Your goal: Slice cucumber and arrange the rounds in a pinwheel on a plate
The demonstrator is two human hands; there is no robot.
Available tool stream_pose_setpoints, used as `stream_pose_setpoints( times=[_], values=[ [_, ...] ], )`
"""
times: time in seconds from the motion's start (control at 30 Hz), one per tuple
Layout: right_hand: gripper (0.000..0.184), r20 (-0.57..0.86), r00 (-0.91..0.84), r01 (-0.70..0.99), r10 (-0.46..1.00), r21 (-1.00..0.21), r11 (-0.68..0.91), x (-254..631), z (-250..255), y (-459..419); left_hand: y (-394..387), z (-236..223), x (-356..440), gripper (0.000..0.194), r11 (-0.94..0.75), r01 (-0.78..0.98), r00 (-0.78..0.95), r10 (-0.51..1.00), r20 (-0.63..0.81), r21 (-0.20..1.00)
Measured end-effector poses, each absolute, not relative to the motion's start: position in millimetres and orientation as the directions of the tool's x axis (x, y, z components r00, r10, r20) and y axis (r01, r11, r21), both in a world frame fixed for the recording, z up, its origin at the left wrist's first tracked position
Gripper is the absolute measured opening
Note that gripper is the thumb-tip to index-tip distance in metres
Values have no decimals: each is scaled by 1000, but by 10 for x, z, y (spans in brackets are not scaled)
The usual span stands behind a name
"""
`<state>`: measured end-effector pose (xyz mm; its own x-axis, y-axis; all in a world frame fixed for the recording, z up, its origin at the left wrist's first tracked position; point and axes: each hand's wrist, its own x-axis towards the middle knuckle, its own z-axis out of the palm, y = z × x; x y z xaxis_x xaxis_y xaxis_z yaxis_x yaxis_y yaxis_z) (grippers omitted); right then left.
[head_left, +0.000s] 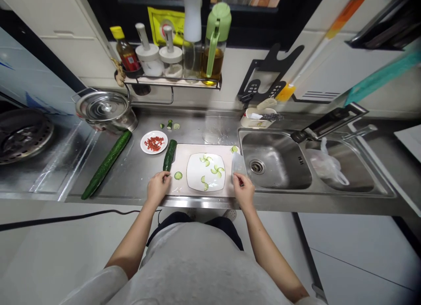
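My left hand (158, 188) is closed at the left edge of a pale cutting board (180, 150), its fingertips against the near end of a cut cucumber (169, 156). Whether anything is pinched in them is hidden. At the board's right side my right hand (244, 191) is closed at the near end of a wide-bladed knife (237, 162); the handle does not show. Between my hands a white squarish plate (194, 169) lies on the board, with thin cucumber slices (217, 170) fanned in three groups. One cucumber piece (178, 175) rests left of the plate, another (234, 149) at the board's far right corner.
A small plate (143, 143) of chopped red bits and a long whole cucumber (107, 164) lie to the left, near a lidded steel pot (126, 120). Cucumber scraps (169, 125) sit behind. A double sink (279, 160) is at right; a bottle rack (171, 80) hangs above.
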<state>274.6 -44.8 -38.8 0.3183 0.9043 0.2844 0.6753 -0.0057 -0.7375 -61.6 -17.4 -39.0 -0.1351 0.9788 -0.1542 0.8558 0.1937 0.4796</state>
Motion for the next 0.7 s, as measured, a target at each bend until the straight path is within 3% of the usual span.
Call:
stream_pose_setpoints(
  times=[0.37,0.7],
  values=[
    [26,208,219,638,953,-770,22,2503,-352,-471,-46,-405,-204,31,243,925,-140,933,-332,293],
    [28,159,146,630,976,-776,32,2463,-419,-498,-13,-420,-202,20,241,923,-133,931,-340,301]
  ],
)
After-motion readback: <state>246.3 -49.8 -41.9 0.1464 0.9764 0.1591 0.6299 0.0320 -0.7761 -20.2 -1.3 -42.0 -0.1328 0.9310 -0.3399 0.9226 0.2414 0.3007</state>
